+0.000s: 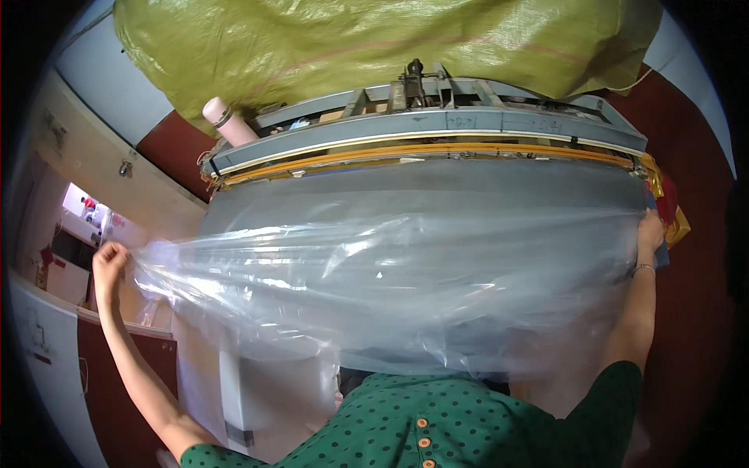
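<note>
A wide sheet of clear plastic film [312, 265] stretches between my two arms, wrinkled and shiny, over a grey tabletop [437, 183]. My left hand [111, 264] is closed on the film's gathered left end, held out beyond the table's left side. At the table's right edge my right hand [650, 231] grips the film's other end, its fingertips partly hidden. The film's near part hangs in front of my body. Behind the tabletop runs a long grey metal frame [437, 123] with orange strips [468, 150] along its lower edge.
A pink bottle [230, 122] leans at the frame's left end. A yellow-green woven sheet [374, 47] covers the back. Gold and red material [667, 199] hangs at the right corner. On the left stands an open door [117, 156] with a padlock.
</note>
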Available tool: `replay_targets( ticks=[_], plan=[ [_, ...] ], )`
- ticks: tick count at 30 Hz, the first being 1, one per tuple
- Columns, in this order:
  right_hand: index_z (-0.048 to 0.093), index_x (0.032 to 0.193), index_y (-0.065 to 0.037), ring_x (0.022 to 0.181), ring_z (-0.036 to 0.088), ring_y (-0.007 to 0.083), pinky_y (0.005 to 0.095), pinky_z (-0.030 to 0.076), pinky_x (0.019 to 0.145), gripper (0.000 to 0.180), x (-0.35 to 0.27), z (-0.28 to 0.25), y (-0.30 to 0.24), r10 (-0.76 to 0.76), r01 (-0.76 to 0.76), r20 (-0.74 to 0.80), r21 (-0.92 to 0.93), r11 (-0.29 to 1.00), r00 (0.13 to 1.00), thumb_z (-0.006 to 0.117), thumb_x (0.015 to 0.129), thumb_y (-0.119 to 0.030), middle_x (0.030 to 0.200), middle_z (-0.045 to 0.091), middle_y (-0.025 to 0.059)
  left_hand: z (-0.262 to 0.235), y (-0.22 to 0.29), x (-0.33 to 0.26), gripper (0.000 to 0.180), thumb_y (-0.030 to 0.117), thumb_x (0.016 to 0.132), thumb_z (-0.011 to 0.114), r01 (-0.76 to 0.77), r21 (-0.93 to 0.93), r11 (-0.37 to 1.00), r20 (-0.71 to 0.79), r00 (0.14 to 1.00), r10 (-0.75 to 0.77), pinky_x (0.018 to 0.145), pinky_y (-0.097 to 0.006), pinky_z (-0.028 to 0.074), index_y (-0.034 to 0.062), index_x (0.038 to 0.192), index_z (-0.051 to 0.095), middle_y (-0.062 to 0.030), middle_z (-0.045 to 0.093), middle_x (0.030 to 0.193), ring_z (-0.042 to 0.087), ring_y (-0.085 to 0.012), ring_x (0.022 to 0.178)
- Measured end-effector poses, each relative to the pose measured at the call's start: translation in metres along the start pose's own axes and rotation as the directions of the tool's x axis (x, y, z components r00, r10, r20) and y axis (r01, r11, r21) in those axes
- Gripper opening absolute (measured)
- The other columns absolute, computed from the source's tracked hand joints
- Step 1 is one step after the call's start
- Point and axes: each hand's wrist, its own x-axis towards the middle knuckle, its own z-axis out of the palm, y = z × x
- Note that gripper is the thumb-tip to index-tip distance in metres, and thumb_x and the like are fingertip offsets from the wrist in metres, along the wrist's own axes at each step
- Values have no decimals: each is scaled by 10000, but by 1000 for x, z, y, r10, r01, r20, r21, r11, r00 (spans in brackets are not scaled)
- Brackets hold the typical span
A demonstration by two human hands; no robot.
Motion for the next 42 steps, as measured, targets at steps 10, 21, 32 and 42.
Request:
replay_targets(
  ticks=[10, 21, 32, 42],
  plan=[
    [538, 949, -46, 884, 560, 426, 514, 426, 723, 370, 19, 25, 48, 19, -17, -49, 37, 999, 999, 336, 932, -355, 924, 604, 226, 283, 34, -49, 377, 217, 818, 589, -647, 87, 757, 349, 732, 586, 980, -421, 334, 39, 1145, 528, -165, 465, 1261, 366, -350, 1225],
    [522, 998, -56, 874, 563, 433, 524, 437, 702, 382, 16, 23, 40, 89, -89, -8, -17, 996, 996, 334, 934, -383, 924, 605, 224, 330, 51, 3, 274, 144, 747, 652, -628, 77, 775, 136, 776, 616, 900, -400, 357, 56, 1002, 600, -95, 576, 1047, 491, -282, 1027],
    [531, 1011, -59, 907, 549, 413, 484, 421, 730, 361, 19, 51, 57, 110, -85, -110, 206, 975, 988, 381, 927, -376, 971, 589, 211, 372, 59, 22, 93, 136, 749, 633, -523, 171, 835, 90, 852, 515, 742, -391, 395, 64, 750, 575, -81, 591, 786, 539, -270, 821],
    [602, 1020, -79, 735, 563, 139, 256, 440, 669, 226, 29, 48, 119, 240, -269, 184, 877, 398, 953, 491, 911, -243, 874, 607, 5, 374, 72, 10, 123, 107, 735, 641, -565, 102, 818, 38, 824, 565, 687, -396, 446, 53, 825, 576, -87, 573, 810, 535, -288, 834]
  ],
)
